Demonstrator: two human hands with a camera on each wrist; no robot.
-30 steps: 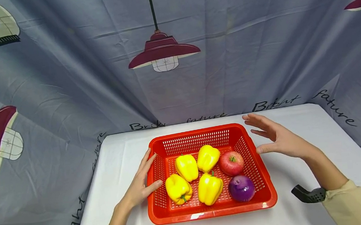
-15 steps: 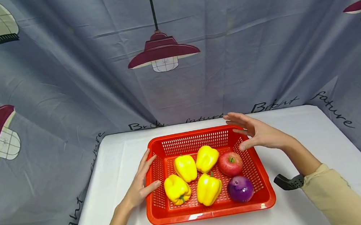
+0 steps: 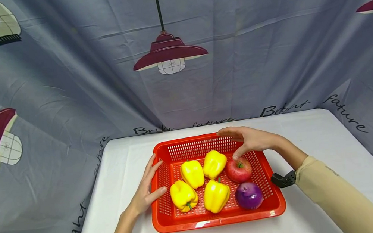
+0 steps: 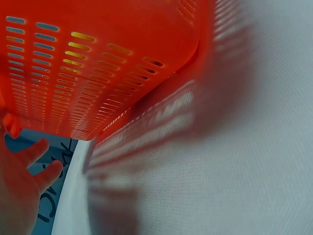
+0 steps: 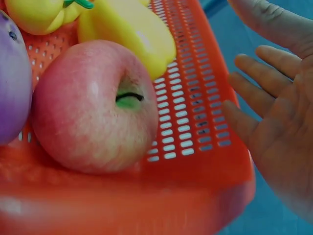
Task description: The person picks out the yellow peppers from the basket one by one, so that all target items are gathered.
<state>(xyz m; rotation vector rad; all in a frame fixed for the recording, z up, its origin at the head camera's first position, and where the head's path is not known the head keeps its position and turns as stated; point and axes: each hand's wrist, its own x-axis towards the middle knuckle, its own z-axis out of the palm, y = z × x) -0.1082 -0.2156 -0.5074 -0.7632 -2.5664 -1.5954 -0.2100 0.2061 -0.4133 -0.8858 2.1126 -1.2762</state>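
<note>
A red plastic basket (image 3: 217,222) holds several yellow bell peppers (image 3: 192,174), a red apple (image 3: 238,170) and a round purple vegetable that looks like an onion (image 3: 249,195). At the basket's left rim is my left hand (image 3: 142,196), fingers fairly straight and spread, thumb reaching over the rim; firm contact is hard to judge. In the left wrist view its fingers (image 4: 34,154) show beside the basket wall. Above the back right part of the basket hovers my right hand (image 3: 255,140), fingers extended, thumb close over the apple. The right wrist view shows its palm facing the apple, holding nothing.
A white-covered table (image 3: 313,138) bears the basket. Behind it hangs a grey-blue curtain (image 3: 184,98) printed with lamps and lettering. The basket's raised slotted walls surround the produce, and the apple lies close to the onion-like vegetable and a pepper.
My right hand has moved left, from outside the basket's right rim to above the apple. My left hand, the basket and its contents have stayed in place.
</note>
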